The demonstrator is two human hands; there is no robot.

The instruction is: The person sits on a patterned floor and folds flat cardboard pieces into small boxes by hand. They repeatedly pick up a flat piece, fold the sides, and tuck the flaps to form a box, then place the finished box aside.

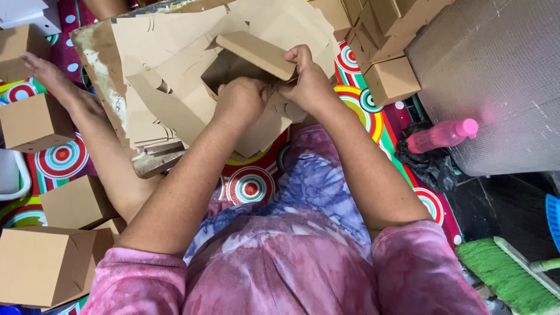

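Box [245, 64], upper centre of frame, half-folded; flap's long axis slants from upper left to lower right. Left hand [242, 99] fisted on its near wall, right hand [309, 81] pinching the flap. Flat blanks [157, 87] beneath.

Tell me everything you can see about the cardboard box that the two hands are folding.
The cardboard box is plain brown, thin card, only partly formed: its inside shows as a dark open hollow, and a flat lid flap sticks up and tilts toward the right. It is held above a stack of flat cut blanks of the same card. The left hand grips its near edge, knuckles up, and the right hand pinches the flap's lower corner. No print or tape is visible on it.
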